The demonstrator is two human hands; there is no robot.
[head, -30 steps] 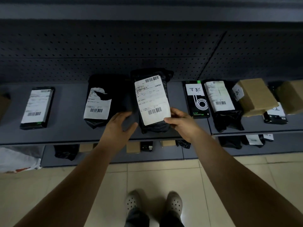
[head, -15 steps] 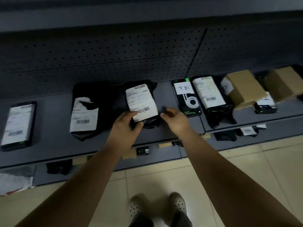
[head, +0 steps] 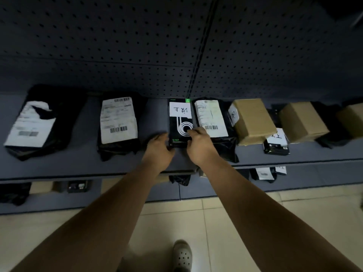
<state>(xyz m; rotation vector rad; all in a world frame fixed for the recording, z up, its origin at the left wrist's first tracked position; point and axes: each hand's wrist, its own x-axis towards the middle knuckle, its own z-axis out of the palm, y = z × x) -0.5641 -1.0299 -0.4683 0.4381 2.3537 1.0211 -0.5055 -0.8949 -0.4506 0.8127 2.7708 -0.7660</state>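
A flat black box [head: 179,122] with a white handwritten label and a white ring graphic lies on the grey shelf [head: 82,163], at its middle. My left hand [head: 159,147] is at the box's near left corner, fingers curled against its edge. My right hand [head: 200,143] holds the near right corner, with fingertips lying on the ring graphic. A black mailer bag with a barcode label [head: 118,120] lies flat to the left of the box, apart from both hands.
More parcels line the shelf: a black bag with a torn label [head: 32,124] at the left, a labelled black bag [head: 211,118], two cardboard boxes [head: 252,120] [head: 302,121] and a small black box [head: 276,144] at the right. Pegboard stands behind. A lower shelf [head: 314,177] holds small parcels.
Both hands let go of the black mailer bag, which now lies flat on the shelf, and moved right onto the black box. The view shifted right with them.
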